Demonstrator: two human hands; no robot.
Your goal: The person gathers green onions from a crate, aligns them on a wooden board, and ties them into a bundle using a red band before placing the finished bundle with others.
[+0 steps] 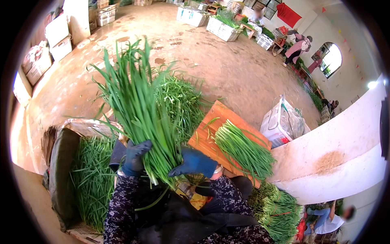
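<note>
Both my hands wear blue work gloves with dark palms. A large upright bunch of long green leafy stalks, apparently garlic chives [143,113], stands between them, its pale ends down near my lap. My left hand [135,157] presses on its left side with the thumb against the leaves. On the right, my right hand [193,163] has its fingers and thumb spread at the lower stalks; whether it grips them is unclear. A neat pile of the same greens [243,149] lies on an orange wooden board [201,134] to the right. Behind the bunch is a loose heap [182,100].
A crate of greens [93,180] with a dark cloth [62,170] over its side stands at my left. Tied bundles [280,213] lie at lower right, near a white curved wall [329,164]. A white basket [283,122] stands beyond the board. Several people work farther off.
</note>
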